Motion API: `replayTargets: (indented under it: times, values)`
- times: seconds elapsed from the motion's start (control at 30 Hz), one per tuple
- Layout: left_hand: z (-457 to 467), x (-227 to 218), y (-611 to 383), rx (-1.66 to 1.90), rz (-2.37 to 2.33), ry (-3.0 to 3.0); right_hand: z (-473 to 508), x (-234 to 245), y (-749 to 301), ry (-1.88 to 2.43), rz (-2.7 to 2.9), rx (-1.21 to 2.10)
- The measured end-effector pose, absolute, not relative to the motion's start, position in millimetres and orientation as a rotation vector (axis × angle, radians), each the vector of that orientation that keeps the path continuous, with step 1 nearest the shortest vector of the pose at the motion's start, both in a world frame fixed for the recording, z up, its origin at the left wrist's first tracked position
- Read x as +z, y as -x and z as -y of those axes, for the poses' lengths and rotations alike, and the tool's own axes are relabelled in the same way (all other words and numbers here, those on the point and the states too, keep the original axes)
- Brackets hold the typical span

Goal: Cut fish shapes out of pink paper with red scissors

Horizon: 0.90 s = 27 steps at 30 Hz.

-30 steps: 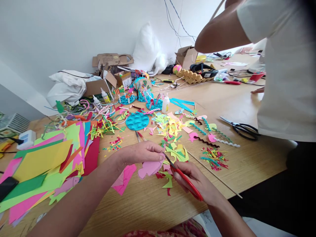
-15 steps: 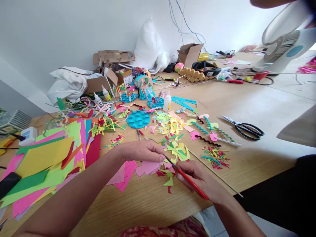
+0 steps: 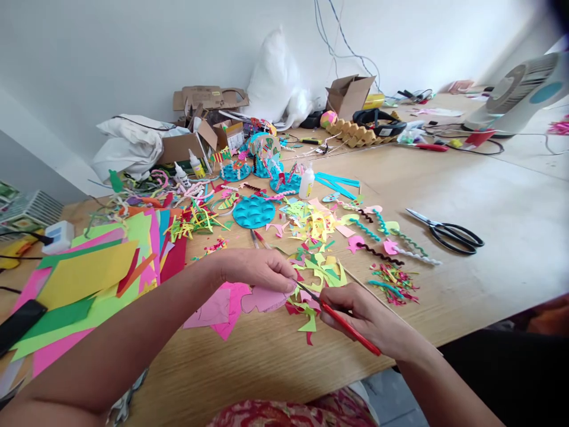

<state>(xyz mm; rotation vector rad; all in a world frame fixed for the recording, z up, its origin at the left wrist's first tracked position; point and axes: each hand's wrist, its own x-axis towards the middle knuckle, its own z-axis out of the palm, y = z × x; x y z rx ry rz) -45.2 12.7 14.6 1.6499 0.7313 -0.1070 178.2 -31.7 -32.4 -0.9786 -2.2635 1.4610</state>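
Observation:
Pinched in my left hand [image 3: 262,270] is a pink paper cutout [image 3: 265,300] with a drawn outline and a fringed lower edge. My right hand [image 3: 355,311] grips red-handled scissors [image 3: 349,329], their blades reaching the cutout's right end beside my left fingertips. How far the blades are parted I cannot make out. Under and left of the cutout lie pink paper pieces [image 3: 207,309]. Green and yellow scraps [image 3: 322,271] are spread just beyond the scissors.
Coloured paper sheets [image 3: 84,276] are stacked at left. Ahead sit a blue scalloped disc [image 3: 253,212], a glue bottle [image 3: 306,182] and twisted pipe cleaners [image 3: 377,254]. Black-handled scissors [image 3: 456,236] lie at right; a fan [image 3: 524,95] stands beyond. A thin stick [image 3: 364,286] lies by my right hand.
The view has shifted slightly, moving the table things rightward in it. Both hands keep their hold on the cutout and scissors. The person at the right edge is less in view.

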Motion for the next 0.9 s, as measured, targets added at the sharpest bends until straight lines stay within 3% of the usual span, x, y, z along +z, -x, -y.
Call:
replayTargets:
  times: [0.17, 0.63, 0.9]
  values:
    - [-11, 16, 50, -0.097, -0.757, -1.638, 31, -34, -176, 0.977, 2.150, 1.542]
    - [26, 30, 154, 0.439, -1.324, -1.382, 21, -49, -156, 0.994, 1.928, 1.664]
    - [53, 10, 176, 0.662, -1.545, -1.227, 5, -56, -130, 1.049, 1.893, 1.719]
